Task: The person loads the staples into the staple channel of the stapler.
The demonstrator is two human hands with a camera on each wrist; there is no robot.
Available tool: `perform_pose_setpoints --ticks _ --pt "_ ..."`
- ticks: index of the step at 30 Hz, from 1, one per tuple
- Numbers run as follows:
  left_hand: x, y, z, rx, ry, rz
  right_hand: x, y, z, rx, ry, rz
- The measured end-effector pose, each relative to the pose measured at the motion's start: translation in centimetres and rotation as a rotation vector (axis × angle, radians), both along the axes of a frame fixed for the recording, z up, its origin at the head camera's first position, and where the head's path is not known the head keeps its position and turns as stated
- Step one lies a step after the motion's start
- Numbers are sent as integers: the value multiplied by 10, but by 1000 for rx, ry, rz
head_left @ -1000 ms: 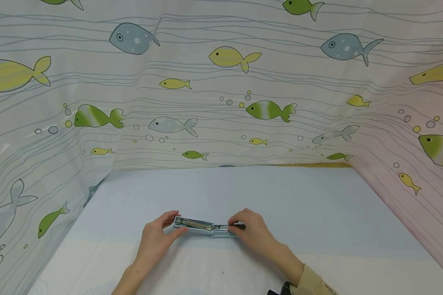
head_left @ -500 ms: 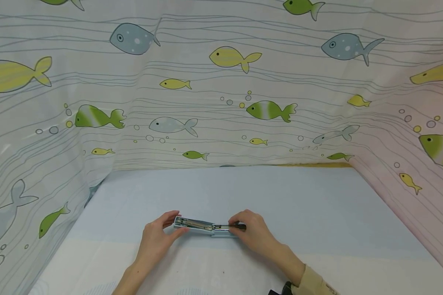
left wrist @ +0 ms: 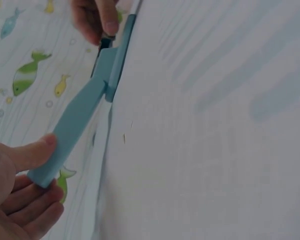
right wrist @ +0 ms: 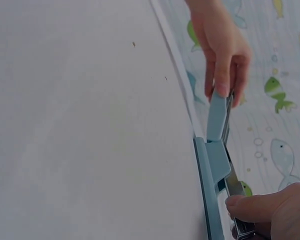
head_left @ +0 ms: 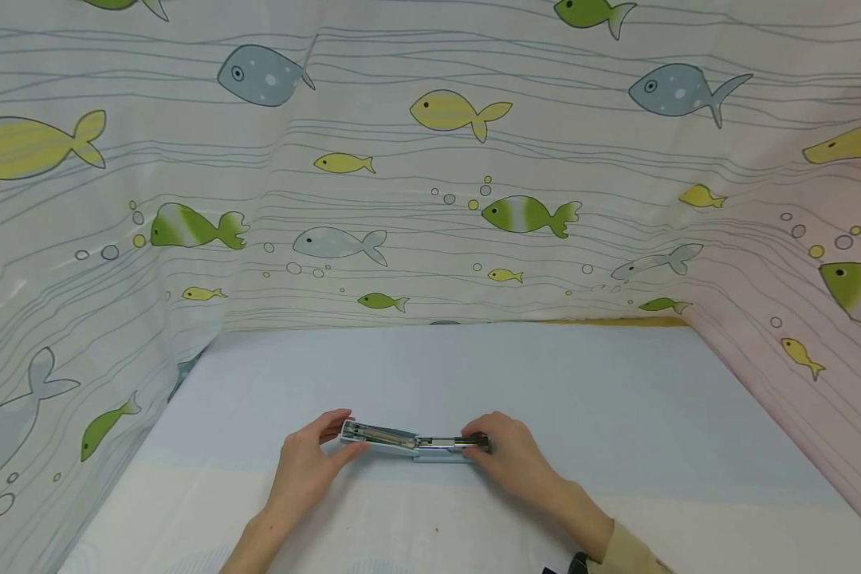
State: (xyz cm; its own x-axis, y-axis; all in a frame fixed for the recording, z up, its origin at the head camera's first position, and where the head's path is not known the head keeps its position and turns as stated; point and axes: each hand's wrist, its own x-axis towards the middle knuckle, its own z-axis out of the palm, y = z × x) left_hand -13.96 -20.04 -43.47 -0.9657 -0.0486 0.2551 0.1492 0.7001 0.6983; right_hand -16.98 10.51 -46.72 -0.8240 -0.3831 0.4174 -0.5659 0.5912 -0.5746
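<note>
A light blue stapler [head_left: 380, 435] lies swung wide open on the table, its upper arm to the left with the inside facing up. My left hand [head_left: 304, 458] holds the far end of that arm between thumb and fingers, as the left wrist view also shows at the blue cover [left wrist: 72, 127]. To the right, my right hand [head_left: 513, 456] pinches the black end [head_left: 479, 441] of the metal staple rail [head_left: 441, 442], above the blue base [right wrist: 208, 192]. Fingers partly hide the rail's end in the right wrist view.
The table [head_left: 617, 406] has a pale blue and white cover. A fish-patterned curtain [head_left: 430, 239] surrounds its back and sides. Several tiny dark specks show on the white part.
My right hand has moved a little to the right with the black end of the rail, so more metal shows. My left hand stays in place on the stapler's upper arm.
</note>
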Motion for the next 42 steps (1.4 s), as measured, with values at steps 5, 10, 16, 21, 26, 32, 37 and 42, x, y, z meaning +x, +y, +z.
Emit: perform_pose_setpoints --ticks 5,10,16,21,26,32,37,42 --pt "-1 -2 -1 10 -14 0 1 6 -1 -39 -12 12" --pt "-2 -4 -4 40 -44 -18 1 11 -3 -70 -42 10" --pt "-4 -8 -7 94 -60 -48 2 16 -4 -86 -52 1" --pt "-5 -12 -8 133 -54 -81 1 19 -6 -84 -27 0" --pt "-7 -17 -8 189 -72 -115 1 23 -9 -108 -28 -1" --pt "-11 -24 -12 270 -106 -169 2 25 -10 -144 -79 -11" --pt "-15 -29 -15 400 -174 -213 3 27 -9 -168 -124 -17" --pt "-17 -31 -17 453 -194 -248 2 27 -11 -177 -127 -32"
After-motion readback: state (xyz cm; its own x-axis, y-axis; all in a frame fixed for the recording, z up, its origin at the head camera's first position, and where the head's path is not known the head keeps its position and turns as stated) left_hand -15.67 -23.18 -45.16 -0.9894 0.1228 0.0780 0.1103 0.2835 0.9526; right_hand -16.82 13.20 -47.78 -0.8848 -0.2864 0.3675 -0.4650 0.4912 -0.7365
